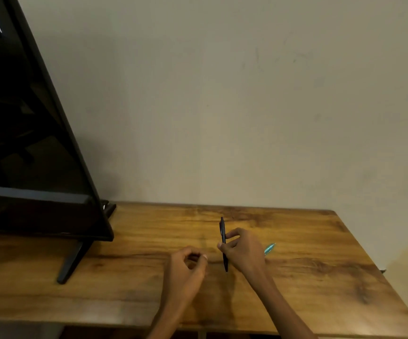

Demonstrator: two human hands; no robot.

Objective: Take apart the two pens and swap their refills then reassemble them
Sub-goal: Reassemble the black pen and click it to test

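Note:
A black pen (223,237) stands nearly upright above the wooden table (320,277), pinched at mid-length by my right hand (243,250). Its lower tip points down toward the tabletop. My left hand (188,267) hovers just left of the pen with its fingers curled, thumb and forefinger close together; nothing shows between them. Behind my right hand a teal pen (269,248) lies on the table, mostly hidden by the hand.
A large black flat screen (31,143) on a stand with a slanted foot (72,263) fills the left side. A plain beige wall (247,94) rises behind the table. The table's right edge runs diagonally at far right.

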